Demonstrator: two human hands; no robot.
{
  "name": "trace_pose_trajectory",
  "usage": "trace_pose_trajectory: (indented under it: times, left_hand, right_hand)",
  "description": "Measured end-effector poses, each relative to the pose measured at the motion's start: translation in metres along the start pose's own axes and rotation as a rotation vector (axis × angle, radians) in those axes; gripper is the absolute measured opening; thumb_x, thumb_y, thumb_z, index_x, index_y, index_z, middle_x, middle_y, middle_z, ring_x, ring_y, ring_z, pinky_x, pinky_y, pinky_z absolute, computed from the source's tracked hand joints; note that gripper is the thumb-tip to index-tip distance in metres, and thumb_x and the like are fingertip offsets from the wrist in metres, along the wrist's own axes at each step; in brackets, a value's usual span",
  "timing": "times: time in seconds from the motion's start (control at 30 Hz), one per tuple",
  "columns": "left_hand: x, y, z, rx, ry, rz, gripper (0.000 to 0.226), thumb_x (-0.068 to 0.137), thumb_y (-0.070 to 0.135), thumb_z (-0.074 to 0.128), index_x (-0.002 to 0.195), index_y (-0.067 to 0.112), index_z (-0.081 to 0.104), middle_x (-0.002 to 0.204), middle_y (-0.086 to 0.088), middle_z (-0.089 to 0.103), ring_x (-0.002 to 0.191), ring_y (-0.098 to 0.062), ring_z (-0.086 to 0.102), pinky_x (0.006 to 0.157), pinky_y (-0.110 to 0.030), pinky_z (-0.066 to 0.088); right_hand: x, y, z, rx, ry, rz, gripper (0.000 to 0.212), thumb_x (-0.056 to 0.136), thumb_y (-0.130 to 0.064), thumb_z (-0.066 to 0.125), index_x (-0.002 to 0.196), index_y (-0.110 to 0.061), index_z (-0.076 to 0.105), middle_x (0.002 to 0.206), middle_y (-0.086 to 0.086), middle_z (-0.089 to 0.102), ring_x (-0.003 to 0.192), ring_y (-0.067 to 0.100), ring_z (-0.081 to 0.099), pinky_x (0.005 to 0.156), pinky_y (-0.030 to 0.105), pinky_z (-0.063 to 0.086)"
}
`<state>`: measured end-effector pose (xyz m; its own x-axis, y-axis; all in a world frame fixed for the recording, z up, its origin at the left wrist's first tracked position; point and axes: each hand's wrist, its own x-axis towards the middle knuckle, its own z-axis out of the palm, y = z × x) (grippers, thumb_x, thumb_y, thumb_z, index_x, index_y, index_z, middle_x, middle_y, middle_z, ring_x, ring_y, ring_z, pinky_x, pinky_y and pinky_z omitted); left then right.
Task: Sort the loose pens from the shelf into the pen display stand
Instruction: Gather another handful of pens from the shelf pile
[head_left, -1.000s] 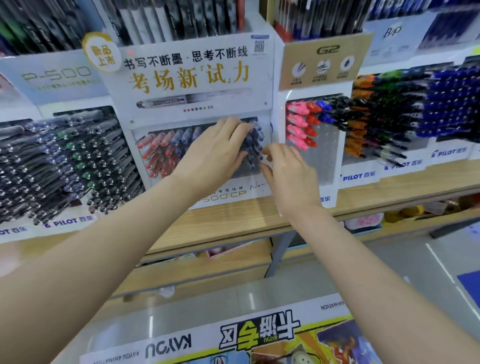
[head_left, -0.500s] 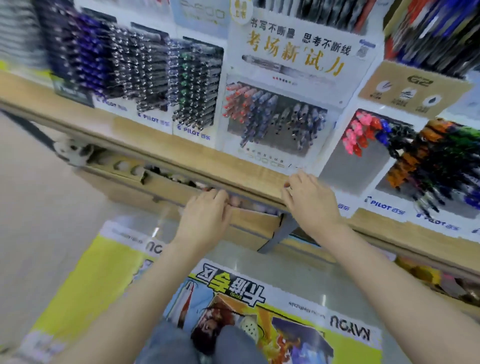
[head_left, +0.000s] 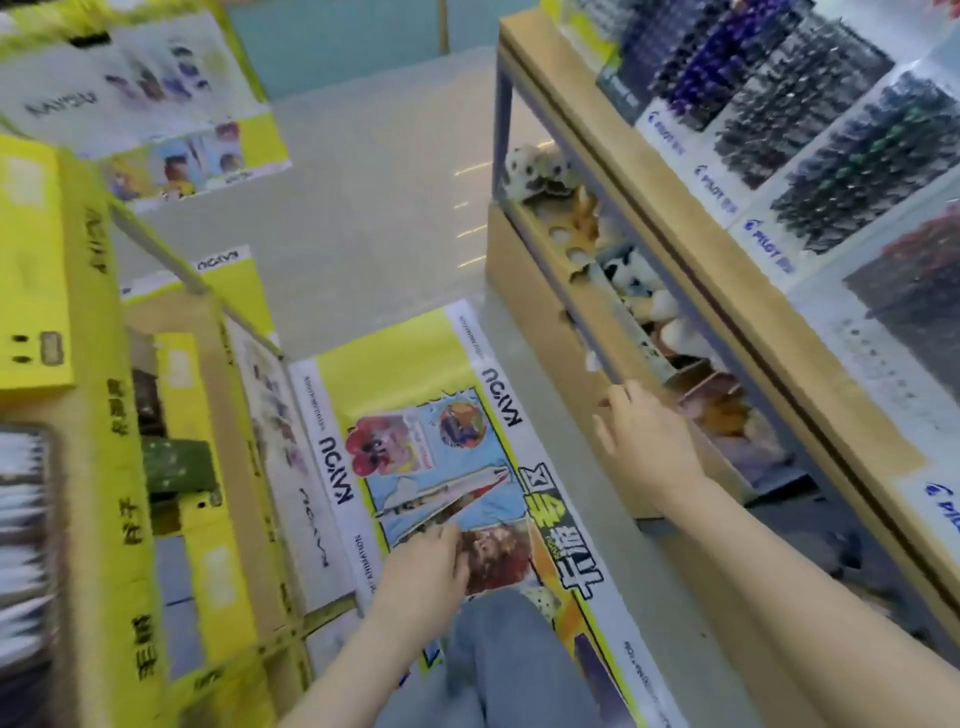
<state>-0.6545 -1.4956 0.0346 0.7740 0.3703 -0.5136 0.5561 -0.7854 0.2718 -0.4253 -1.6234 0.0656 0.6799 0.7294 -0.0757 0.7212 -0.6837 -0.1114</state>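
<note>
The view has swung left and down, and the picture is blurred. Pen display stands (head_left: 810, 130) full of dark, blue and green pens lean on the wooden shelf (head_left: 691, 270) at the upper right. My right hand (head_left: 647, 441) hangs empty with fingers spread by the front edge of the lower shelf (head_left: 618, 364). My left hand (head_left: 428, 571) is low over the floor graphic, fingers loosely curled, holding nothing. No loose pen shows in either hand.
Plush toys (head_left: 540, 171) and cardboard dividers fill the lower shelf. A yellow KAYOU floor sticker (head_left: 415, 395) lies below. Yellow cardboard display boxes (head_left: 104, 467) stand on the left. My knee in jeans (head_left: 498, 660) is at the bottom. Grey floor (head_left: 374, 182) stretches ahead.
Both hands left the pen stand, dropped to the lower shelf edge, then the left hand fell toward the floor. The view swung down and to the left.
</note>
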Motion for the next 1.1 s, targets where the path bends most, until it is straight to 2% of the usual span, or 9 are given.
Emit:
trace_pose_trajectory:
  times: [0.17,0.33,0.47,0.53,0.67,0.77,0.87,1.0,1.1]
  left_hand:
    - [-0.067,-0.059,0.018,-0.171,0.134,-0.212,0.025,0.098,0.029,0.035,0.11,0.016,0.052,0.101,-0.003,0.06,0.086,-0.021,0.06,0.073,-0.035,0.049]
    - [-0.137,-0.099,0.029,-0.306,0.388,-0.378,0.022,0.097,0.027,0.037,0.105,0.016,0.055,0.099,-0.001,0.061,0.089,-0.022,0.059,0.072,-0.035,0.045]
    - [-0.203,-0.115,0.052,-0.346,0.566,-0.447,0.024,0.096,0.025,0.04,0.107,0.017,0.06,0.103,0.0,0.06,0.098,-0.023,0.056,0.079,-0.033,0.037]
    - [-0.24,-0.118,0.072,-0.39,0.645,-0.527,0.021,0.095,0.022,0.044,0.103,0.015,0.062,0.1,-0.001,0.063,0.095,-0.025,0.058,0.079,-0.036,0.04]
    - [-0.3,-0.116,0.107,-0.482,0.749,-0.668,0.031,0.086,0.023,0.038,0.098,0.014,0.065,0.092,-0.002,0.066,0.087,-0.025,0.061,0.076,-0.036,0.05]
    - [-0.34,-0.114,0.134,-0.491,0.868,-0.841,0.016,0.084,0.008,0.056,0.098,0.011,0.065,0.094,-0.002,0.065,0.09,-0.025,0.061,0.078,-0.035,0.048]
    - [-0.375,-0.109,0.152,-0.513,0.969,-1.046,0.02,0.083,0.002,0.061,0.101,0.012,0.064,0.098,-0.002,0.061,0.093,-0.025,0.057,0.08,-0.039,0.047]
    - [-0.411,-0.11,0.178,-0.547,0.887,-1.395,0.03,0.085,0.014,0.063,0.113,0.009,0.058,0.109,-0.013,0.057,0.102,-0.033,0.052,0.084,-0.047,0.042]
    - [-0.422,-0.115,0.188,-0.744,0.707,-1.613,0.059,0.088,0.042,0.056,0.132,0.005,0.042,0.127,-0.02,0.046,0.118,-0.035,0.041,0.095,-0.05,0.037]
  right_hand:
    - [-0.016,-0.102,0.024,0.041,-0.093,-0.177,0.025,0.097,-0.025,0.043,0.114,-0.008,0.049,0.108,0.008,0.052,0.093,0.025,0.055,0.064,0.028,0.034]
    - [-0.066,-0.2,0.031,0.023,-0.127,-0.47,0.026,0.085,-0.021,0.065,0.099,0.0,0.057,0.098,0.011,0.056,0.082,0.026,0.059,0.053,0.026,0.033]
    - [-0.117,-0.252,0.044,0.038,-0.201,-0.636,0.025,0.091,-0.02,0.056,0.107,-0.002,0.058,0.104,0.013,0.056,0.087,0.03,0.056,0.061,0.035,0.044]
    - [-0.145,-0.275,0.054,0.096,-0.232,-0.763,0.02,0.092,-0.018,0.053,0.104,-0.002,0.058,0.097,0.014,0.055,0.081,0.034,0.055,0.059,0.038,0.044]
    - [-0.193,-0.314,0.061,0.143,-0.233,-1.043,0.013,0.077,-0.008,0.07,0.087,-0.006,0.061,0.079,0.01,0.057,0.064,0.03,0.057,0.05,0.033,0.046]
    - [-0.231,-0.346,0.063,0.149,-0.262,-1.242,0.014,0.082,-0.016,0.052,0.089,-0.01,0.062,0.081,0.006,0.059,0.068,0.026,0.06,0.055,0.031,0.051]
    - [-0.263,-0.376,0.063,0.165,-0.326,-1.368,0.027,0.076,-0.012,0.065,0.103,-0.009,0.064,0.093,0.007,0.063,0.078,0.024,0.063,0.061,0.026,0.05]
    - [-0.292,-0.417,0.065,0.102,-0.455,-1.386,0.05,0.097,-0.027,0.044,0.141,-0.006,0.032,0.135,0.014,0.042,0.122,0.031,0.041,0.101,0.037,0.035]
    - [-0.303,-0.444,0.072,0.038,-0.436,-1.272,0.071,0.095,-0.05,0.035,0.145,-0.005,0.016,0.143,0.015,0.031,0.129,0.031,0.031,0.107,0.038,0.03]
